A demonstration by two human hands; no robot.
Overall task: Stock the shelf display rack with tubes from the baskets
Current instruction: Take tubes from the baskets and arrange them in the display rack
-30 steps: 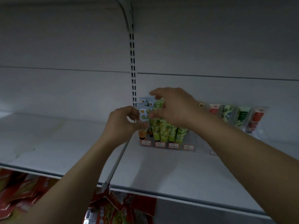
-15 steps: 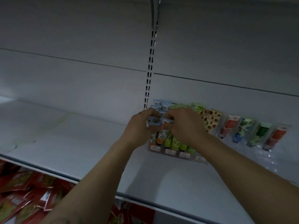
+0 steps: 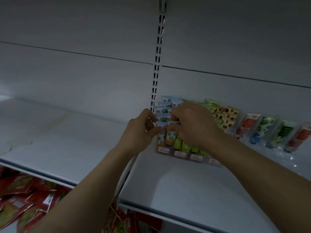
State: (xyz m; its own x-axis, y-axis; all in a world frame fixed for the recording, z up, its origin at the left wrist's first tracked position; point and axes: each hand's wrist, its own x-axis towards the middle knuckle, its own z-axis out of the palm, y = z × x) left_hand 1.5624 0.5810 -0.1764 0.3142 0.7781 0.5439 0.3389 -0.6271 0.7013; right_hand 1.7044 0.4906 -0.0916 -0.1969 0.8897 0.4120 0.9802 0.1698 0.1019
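A clear display rack (image 3: 180, 154) with red price tags stands on the white shelf (image 3: 193, 185) against the back wall. It holds rows of upright tubes: pale blue ones with an orange print (image 3: 165, 105) at the left, green ones (image 3: 182, 145) in the middle, red-spotted ones (image 3: 227, 115) at the right. My left hand (image 3: 139, 132) pinches a pale blue tube (image 3: 160, 119) at the rack's left column. My right hand (image 3: 191, 125) grips the neighbouring blue tube (image 3: 170, 137) from above. The baskets are out of view.
A second clear holder (image 3: 269, 130) to the right carries red, blue and green tubes leaning back. A slotted upright (image 3: 157, 64) runs up the back wall. Red snack packets (image 3: 21, 187) lie on the shelf below. The left part of the shelf (image 3: 58, 132) is bare.
Both hands have closed in on the left column of blue tubes and sunk lower onto the rack. The view has shifted left, so the rack now sits further right.
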